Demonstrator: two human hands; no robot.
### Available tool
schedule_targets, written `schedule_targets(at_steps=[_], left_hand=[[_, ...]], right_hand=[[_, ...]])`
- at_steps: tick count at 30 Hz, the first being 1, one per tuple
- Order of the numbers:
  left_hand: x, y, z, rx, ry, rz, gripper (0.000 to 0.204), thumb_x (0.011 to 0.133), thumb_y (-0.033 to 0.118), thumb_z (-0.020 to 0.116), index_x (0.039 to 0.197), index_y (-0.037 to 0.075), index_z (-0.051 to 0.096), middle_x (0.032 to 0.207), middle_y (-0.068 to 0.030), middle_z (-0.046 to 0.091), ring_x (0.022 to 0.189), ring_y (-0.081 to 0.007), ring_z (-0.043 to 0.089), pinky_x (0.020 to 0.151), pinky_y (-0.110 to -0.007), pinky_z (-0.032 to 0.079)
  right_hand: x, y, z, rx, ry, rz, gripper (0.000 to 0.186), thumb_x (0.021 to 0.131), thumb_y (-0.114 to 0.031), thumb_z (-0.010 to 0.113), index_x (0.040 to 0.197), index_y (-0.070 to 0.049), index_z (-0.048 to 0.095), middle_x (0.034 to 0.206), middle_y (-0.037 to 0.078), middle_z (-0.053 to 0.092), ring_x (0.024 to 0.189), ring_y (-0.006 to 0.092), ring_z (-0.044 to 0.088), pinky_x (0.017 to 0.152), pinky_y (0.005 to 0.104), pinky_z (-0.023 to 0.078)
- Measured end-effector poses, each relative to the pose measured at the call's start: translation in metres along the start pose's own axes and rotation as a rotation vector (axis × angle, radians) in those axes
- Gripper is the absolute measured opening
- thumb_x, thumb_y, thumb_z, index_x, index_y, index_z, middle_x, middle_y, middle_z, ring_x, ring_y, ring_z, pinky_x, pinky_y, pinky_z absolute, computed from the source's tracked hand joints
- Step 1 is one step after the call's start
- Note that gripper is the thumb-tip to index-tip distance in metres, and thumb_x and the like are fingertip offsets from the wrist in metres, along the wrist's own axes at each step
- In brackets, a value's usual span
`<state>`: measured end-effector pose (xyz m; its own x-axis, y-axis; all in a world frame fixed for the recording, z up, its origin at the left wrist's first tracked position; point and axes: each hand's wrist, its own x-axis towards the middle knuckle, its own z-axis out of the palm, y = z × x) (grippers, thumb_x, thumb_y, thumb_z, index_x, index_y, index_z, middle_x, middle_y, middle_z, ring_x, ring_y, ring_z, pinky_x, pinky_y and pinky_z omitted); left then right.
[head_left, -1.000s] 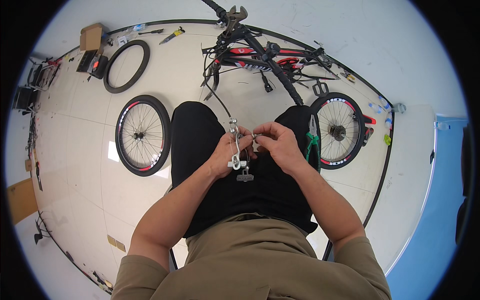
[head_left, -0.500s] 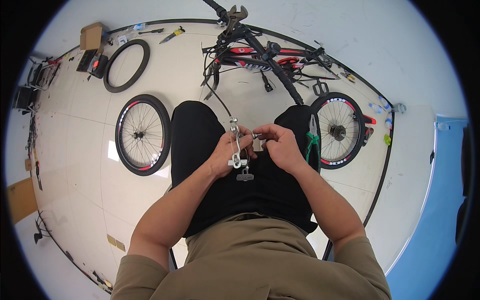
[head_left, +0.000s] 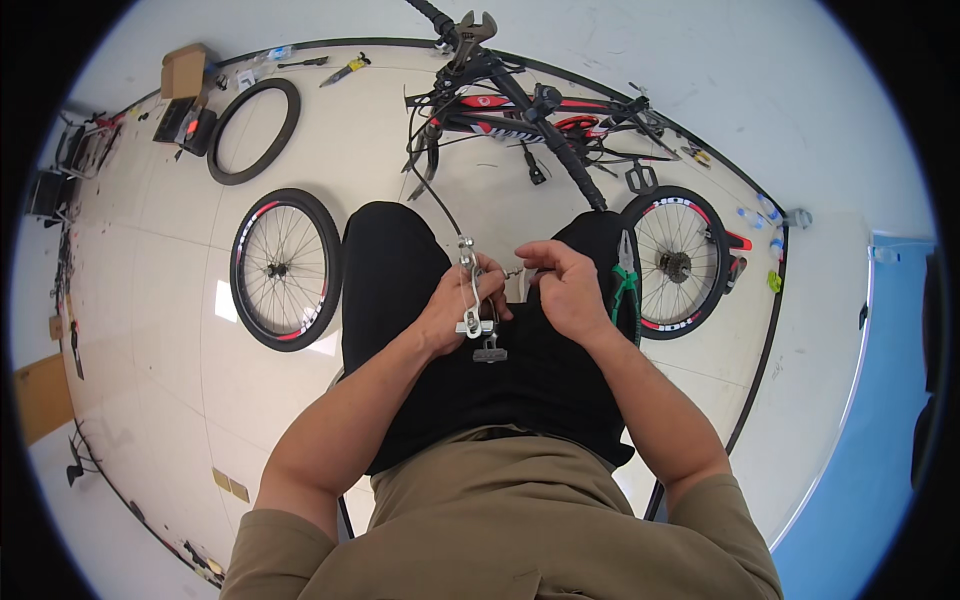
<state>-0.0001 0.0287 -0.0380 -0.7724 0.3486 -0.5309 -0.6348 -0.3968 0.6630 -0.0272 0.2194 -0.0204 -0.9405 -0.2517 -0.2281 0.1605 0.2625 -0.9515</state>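
Above the lap, clasped in the curled fingers of the left hand point(head_left: 452, 308): a silver brake assembly point(head_left: 473, 318), probably steadied to free the right hand point(head_left: 570, 296).

Just off the left fingertips, toward the right ones, a small metal part point(head_left: 515, 272); at the right, index stretched out above curled fingers, with no telling whether touching or pinching it. Right of those fingers, laid on the thigh, green-handled pliers point(head_left: 625, 280), likely for easy reach. Ahead of the left fingers, a black cable point(head_left: 440, 200), apparently limiting how far to pull the brake assembly from the bicycle frame point(head_left: 478, 126), farther beyond both hands.
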Motion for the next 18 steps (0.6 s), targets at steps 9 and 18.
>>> schedule_targets(at_steps=[9,18], left_hand=[[0.000,0.001,0.000,-0.004,0.007,-0.004,0.016,0.097,0.013,0.062,0.102,0.001,0.052,0.080,-0.0073,0.054,0.074,-0.0199,0.060,0.073,-0.038,0.058],[-0.002,0.004,0.002,0.006,0.013,0.000,0.017,0.097,0.013,0.062,0.101,0.000,0.051,0.080,-0.0075,0.054,0.073,-0.0200,0.060,0.074,-0.039,0.058]], right_hand=[[-0.001,-0.010,0.002,0.103,0.001,0.097,0.040,0.082,0.012,0.041,0.108,0.002,0.071,0.104,0.012,0.072,0.095,0.0190,0.067,0.084,0.0314,0.055],[-0.003,-0.013,0.002,0.199,-0.015,0.124,0.041,0.082,0.013,0.042,0.109,0.003,0.070,0.100,0.010,0.071,0.092,0.0160,0.066,0.081,0.0295,0.055]])
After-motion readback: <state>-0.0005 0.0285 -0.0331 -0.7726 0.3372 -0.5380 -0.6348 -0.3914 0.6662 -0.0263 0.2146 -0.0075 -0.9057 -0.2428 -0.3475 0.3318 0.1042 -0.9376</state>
